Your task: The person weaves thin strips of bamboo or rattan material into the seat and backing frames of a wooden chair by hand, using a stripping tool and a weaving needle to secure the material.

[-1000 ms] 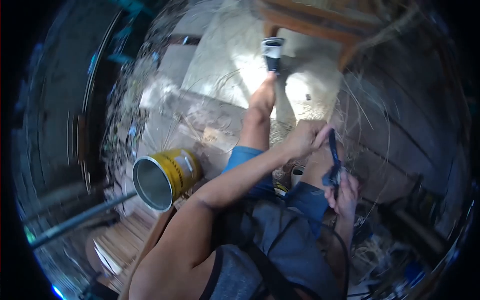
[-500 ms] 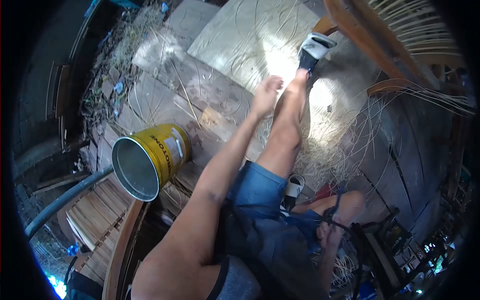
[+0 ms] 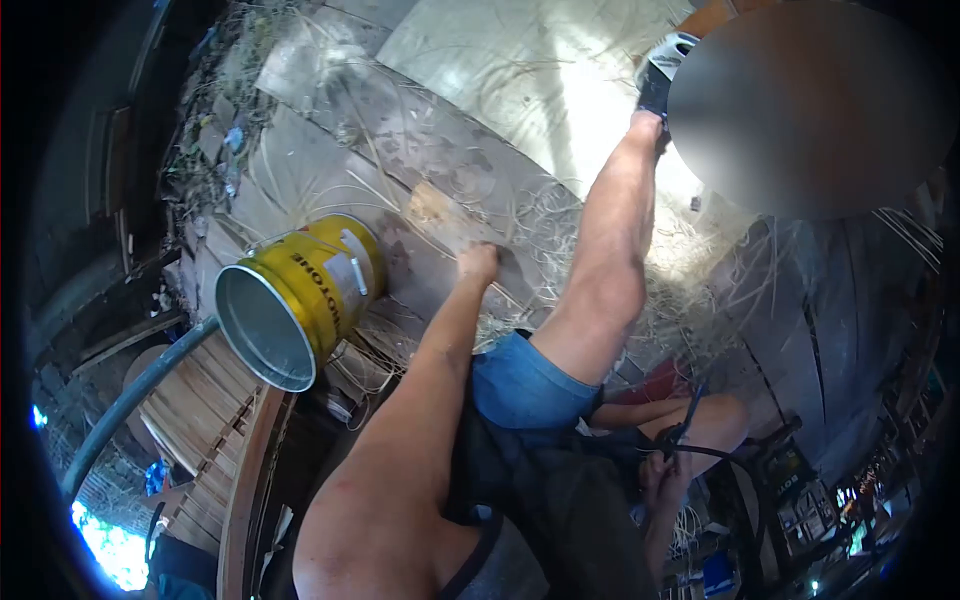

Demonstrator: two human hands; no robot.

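Observation:
My left hand (image 3: 478, 262) is low over the floorboards at the end of my stretched-out arm, between the yellow bucket and my extended leg. Its fingers are curled in, and what they hold, if anything, is hidden. Thin pale strands and a light wooden piece (image 3: 437, 208) lie close around it. Down by my bent knee, my right hand (image 3: 657, 478) is closed round a dark slim tool (image 3: 684, 420), which stands up above the fist beside a black cable (image 3: 735, 458).
A yellow metal bucket (image 3: 330, 280) lies on its side at the left. Pale shavings (image 3: 690, 310) litter the floor by my leg. A pale flat sheet (image 3: 480, 60) lies farther off. A blurred patch covers the upper right. Slatted wood (image 3: 205, 415) and a grey pipe (image 3: 135, 400) are lower left.
My left hand has swung down and left from beside my shin to the floorboards near the bucket, its fingers now curled. My right hand keeps its grip. The view has shifted slightly.

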